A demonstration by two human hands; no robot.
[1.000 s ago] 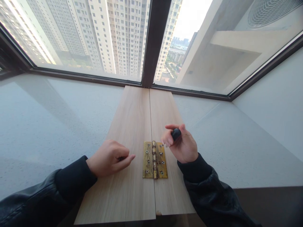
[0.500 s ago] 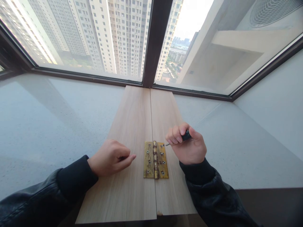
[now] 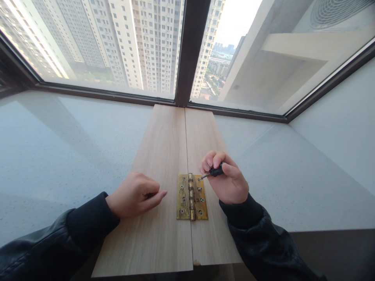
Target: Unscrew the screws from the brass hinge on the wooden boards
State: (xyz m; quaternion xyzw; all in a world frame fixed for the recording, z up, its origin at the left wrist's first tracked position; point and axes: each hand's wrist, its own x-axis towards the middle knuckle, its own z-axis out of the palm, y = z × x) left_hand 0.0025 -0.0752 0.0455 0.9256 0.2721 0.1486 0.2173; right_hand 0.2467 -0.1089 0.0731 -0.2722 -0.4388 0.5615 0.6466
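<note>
A brass hinge [image 3: 184, 195] lies flat across the seam between the left wooden board [image 3: 152, 242] and the right wooden board [image 3: 209, 238]. Several cross-head screws sit in both of its leaves. My right hand [image 3: 227, 177] is closed around the black handle of a screwdriver [image 3: 216, 170]. The metal tip points left and down, at the top screw [image 3: 200, 179] of the right leaf; whether it touches I cannot tell. My left hand [image 3: 137, 197] rests on the left board beside the hinge, its fingers curled, and their inside is hidden.
Both boards lie on a pale speckled sill [image 3: 73, 144] and reach back to the dark window frame [image 3: 183, 78]. A white wall [image 3: 340, 101] rises on the right. The boards' near ends jut past the sill's front edge.
My right hand has moved left with the screwdriver, bringing its tip over the hinge's upper right screw. More of the handle and shaft now shows. My left hand has stayed in place.
</note>
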